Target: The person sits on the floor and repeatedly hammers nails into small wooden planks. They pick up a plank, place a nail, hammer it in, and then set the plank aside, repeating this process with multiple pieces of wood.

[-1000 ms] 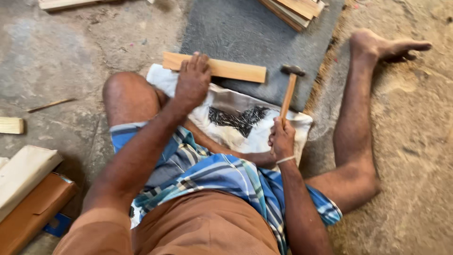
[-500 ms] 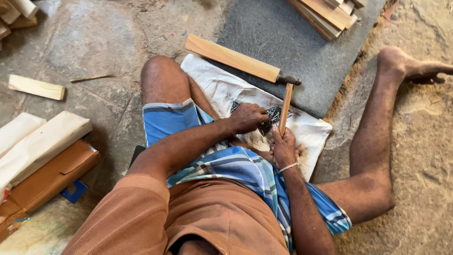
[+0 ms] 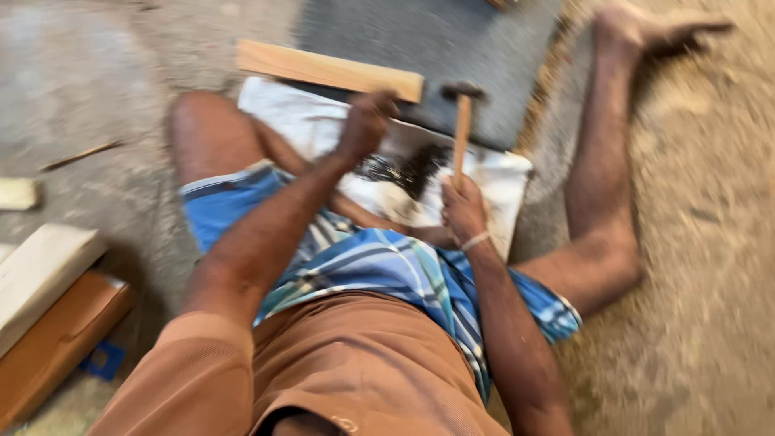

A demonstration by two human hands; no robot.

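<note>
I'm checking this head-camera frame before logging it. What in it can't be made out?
- Left hand: motion blur hides whether its closed fingers hold anything.
- Dark heap on the white sheet: too smeared to tell its pieces apart.
- Hammer in the right hand: head blurred, shape unclear.
- Pale board and brown box: cut by the left edge.
- Wooden strip: surface detail blurred.

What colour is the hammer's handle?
Light orange-brown wood on the hammer, gripped by the right hand; head view, somewhat blurred.

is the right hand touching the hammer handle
Touching: the head view shows the right hand wrapped around the lower end of the hammer handle.
</note>
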